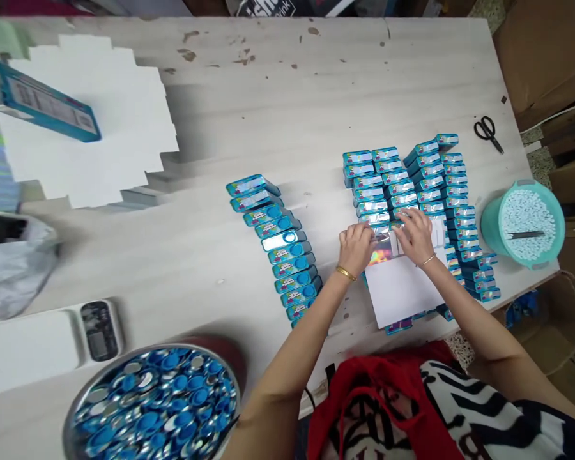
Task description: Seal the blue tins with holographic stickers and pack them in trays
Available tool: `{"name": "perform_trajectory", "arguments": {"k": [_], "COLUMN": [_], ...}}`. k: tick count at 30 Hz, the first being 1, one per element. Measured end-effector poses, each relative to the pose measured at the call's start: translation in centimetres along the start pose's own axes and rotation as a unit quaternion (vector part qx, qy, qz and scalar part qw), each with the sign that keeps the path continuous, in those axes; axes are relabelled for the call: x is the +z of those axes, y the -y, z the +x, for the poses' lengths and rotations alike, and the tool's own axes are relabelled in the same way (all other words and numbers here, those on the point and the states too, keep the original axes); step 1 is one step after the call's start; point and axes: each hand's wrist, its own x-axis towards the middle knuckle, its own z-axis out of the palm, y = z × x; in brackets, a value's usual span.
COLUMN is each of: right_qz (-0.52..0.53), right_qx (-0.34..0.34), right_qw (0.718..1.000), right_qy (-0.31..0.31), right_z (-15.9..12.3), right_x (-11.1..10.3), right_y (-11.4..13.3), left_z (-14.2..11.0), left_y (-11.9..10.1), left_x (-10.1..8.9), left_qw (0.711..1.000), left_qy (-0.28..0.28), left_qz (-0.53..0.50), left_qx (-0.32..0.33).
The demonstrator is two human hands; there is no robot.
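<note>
A white sheet point(402, 294) with a shiny, rainbow-glinting patch and pale label-like strips along its far part lies over rows of small blue boxes point(393, 176). At the sheet's far left corner, my left hand point(357, 246) has its fingers bent together, the tips close to the shiny patch. My right hand point(414, 236) is just to the right, fingers curled and thumb toward the left hand, over the far edge of the sheet. Something thin and glossy shows between the fingertips, too small to name. The boxes under the sheet are mostly hidden.
Left of my hands runs a line of blue boxes point(290, 252). A bowl of blue caps point(160, 402) and a white scale point(29, 351) are nearer left. White card point(124, 128) bears a blue carton point(52, 105). Scissors point(487, 133) and a teal bucket point(491, 223) are right.
</note>
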Motion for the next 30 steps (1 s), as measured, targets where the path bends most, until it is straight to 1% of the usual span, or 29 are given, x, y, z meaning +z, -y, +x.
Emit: {"name": "perform_trajectory", "arguments": {"k": [3,4,6,8,10,14,16,18,21,23,25,26,28,30], "right_qz": [-0.047,-0.051,-0.049,-0.040,-0.029,-0.003,-0.002,-0.021,-0.072,-0.099,-0.111,-0.111,-0.104,-0.094], "right_qx": [-0.041,-0.046,-0.050,-0.048,-0.035,0.014,0.034,0.045,0.039,0.025,0.007,-0.005,-0.027,-0.039], "right_qw": [0.993,0.989,0.985,0.984,0.982,0.979,0.979,0.980,0.979,0.978,0.978,0.978,0.980,0.981], "right_qy": [0.105,0.130,0.155,0.168,0.184,0.203,0.200,0.192,0.186,0.183,0.177,0.174,0.170,0.168], "right_z": [0.0,0.2,0.8,1.6,2.3,3.3,3.6,3.8,4.1,4.1,4.0,3.9,3.6,3.5], "right_x": [-0.5,-0.5,-0.4,-0.2,-0.1,0.0,0.0,0.0,-0.1,-0.3,-0.7,-0.9,-1.3,-1.6], "right_y": [-0.1,0.0,0.4,0.9,1.2,1.1,0.7,0.3,-0.4,-0.6,-0.5,-0.4,0.0,0.3], "left_z": [-0.1,-0.1,0.0,0.2,0.4,0.1,-0.9,-2.5,-4.9,-5.4,-4.5,-3.7,-1.7,0.0], "left_y": [0.2,0.2,-0.2,-0.7,-1.1,-1.4,-1.7,-2.2,-3.1,-3.4,-3.3,-3.1,-2.7,-2.4], "left_x": [-1.0,-1.4,-2.2,-2.5,-2.2,-0.5,0.3,0.7,0.1,-0.7,-1.5,-1.8,-1.9,-1.6], "left_qw": [1.000,1.000,0.999,0.997,0.995,0.993,0.990,0.985,0.976,0.972,0.972,0.975,0.984,0.991], "left_qy": [0.003,0.003,-0.006,-0.016,-0.029,-0.071,-0.092,-0.111,-0.142,-0.175,-0.204,-0.203,-0.164,-0.101], "left_qz": [-0.012,-0.002,0.031,0.057,0.069,0.064,0.062,0.060,0.025,-0.011,-0.028,-0.023,0.016,0.073], "left_qx": [-0.012,-0.007,0.020,0.054,0.070,0.069,0.085,0.117,0.165,0.155,0.112,0.089,0.062,0.055]}}
